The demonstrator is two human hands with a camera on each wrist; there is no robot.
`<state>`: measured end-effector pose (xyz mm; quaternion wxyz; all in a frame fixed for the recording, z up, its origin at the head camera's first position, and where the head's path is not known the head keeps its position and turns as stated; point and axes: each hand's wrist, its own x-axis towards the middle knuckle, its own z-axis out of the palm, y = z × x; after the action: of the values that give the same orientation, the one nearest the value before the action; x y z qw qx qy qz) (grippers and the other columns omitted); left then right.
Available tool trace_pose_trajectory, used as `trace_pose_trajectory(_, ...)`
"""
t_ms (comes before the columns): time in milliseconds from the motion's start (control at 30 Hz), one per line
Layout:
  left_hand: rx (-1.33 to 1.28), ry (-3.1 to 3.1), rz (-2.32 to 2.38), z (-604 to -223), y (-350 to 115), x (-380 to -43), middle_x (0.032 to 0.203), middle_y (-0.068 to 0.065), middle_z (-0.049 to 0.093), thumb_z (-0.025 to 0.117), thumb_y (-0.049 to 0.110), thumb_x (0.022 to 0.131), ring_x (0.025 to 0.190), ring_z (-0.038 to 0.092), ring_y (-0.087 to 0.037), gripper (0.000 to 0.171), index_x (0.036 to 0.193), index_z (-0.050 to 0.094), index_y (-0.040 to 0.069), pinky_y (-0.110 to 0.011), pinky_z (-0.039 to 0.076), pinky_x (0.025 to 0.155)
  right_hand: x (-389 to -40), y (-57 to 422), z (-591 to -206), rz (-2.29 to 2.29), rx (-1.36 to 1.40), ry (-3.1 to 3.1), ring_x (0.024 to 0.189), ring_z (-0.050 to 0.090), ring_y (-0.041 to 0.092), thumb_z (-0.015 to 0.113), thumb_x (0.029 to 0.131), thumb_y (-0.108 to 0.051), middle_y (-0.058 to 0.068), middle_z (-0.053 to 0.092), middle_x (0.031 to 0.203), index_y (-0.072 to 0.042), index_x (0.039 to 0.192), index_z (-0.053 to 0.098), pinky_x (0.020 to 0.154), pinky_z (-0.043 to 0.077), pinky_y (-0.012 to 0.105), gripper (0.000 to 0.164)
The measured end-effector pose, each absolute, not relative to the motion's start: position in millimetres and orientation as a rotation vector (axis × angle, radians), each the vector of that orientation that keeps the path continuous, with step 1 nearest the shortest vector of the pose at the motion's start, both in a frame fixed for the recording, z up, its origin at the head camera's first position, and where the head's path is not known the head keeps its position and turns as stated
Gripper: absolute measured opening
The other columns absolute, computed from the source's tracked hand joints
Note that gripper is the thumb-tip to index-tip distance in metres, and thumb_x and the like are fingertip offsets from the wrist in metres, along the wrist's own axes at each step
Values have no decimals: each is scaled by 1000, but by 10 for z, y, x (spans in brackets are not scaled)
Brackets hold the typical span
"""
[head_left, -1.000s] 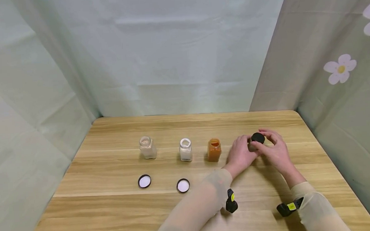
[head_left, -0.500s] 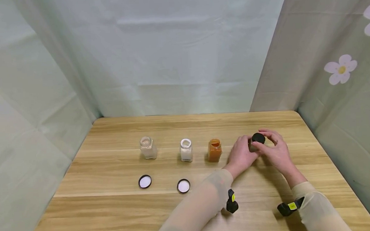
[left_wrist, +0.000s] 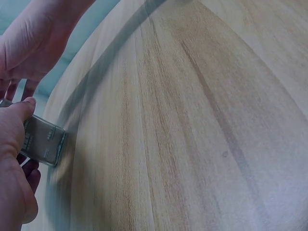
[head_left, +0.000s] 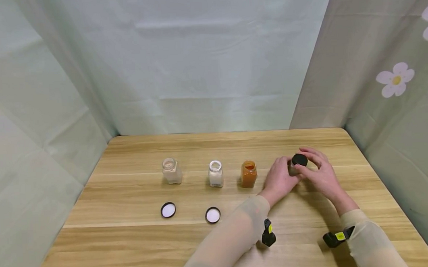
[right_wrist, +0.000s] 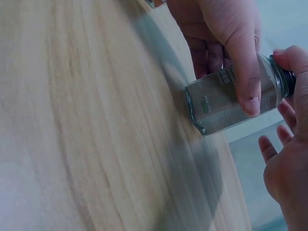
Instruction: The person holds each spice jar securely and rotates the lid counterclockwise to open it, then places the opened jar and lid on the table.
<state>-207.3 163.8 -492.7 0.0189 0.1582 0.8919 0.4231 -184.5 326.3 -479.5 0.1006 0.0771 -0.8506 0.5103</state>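
A clear glass spice jar with grey-brown contents and printed lettering stands at the right of the table. Around its body curls my left hand, the thumb lying along the glass in the right wrist view. My right hand pinches the black lid at the jar's mouth between thumb and fingers. In the right wrist view, the lid's ridged dark edge shows at the jar's neck, partly hidden by the right thumb. The jar's lower part is mostly covered by the hands in the head view.
Left of my hands stand three uncapped jars: an orange-filled jar, a white-filled jar and a pale beige jar. Two black-rimmed lids lie white side up nearer the front. Curtains enclose the wooden table.
My right wrist and forearm have shifted slightly to the right, with the fingers still on the lid. My left hand keeps its grip on the jar; the other jars stay put.
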Motion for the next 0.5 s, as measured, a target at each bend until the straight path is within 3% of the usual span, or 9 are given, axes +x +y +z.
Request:
trace_pose_trajectory(233, 504, 2797, 1280, -4926, 1647, -2077, 121, 6, 59, 81, 47, 86, 110, 58, -7, 61, 134, 59, 16, -22, 46, 97, -1863, 3257, -4810, 1557, 260, -2493, 145, 26, 26, 72, 97, -15, 10, 41, 156, 0, 140, 59, 110, 28, 37, 47)
trace_pose_trajectory(300, 506, 2795, 1279, -4930, 1646, -2075, 121, 6, 59, 81, 46, 87, 110, 57, -7, 61, 135, 59, 16, -22, 46, 97, -1857, 3244, -4810, 1561, 254, -2486, 144, 27, 25, 73, 97, -16, 10, 41, 156, -1, 141, 58, 110, 28, 38, 49)
trace_pose_trajectory(500, 498, 2782, 1305, -4931, 1636, -2071, 120, 6, 59, 81, 39, 88, 108, 57, -6, 56, 134, 58, 16, -21, 47, 94, -1837, 3183, -4818, 1597, 152, -2482, 141, 33, 32, 77, 94, -23, 10, 40, 155, -7, 149, 50, 110, 33, 59, 64)
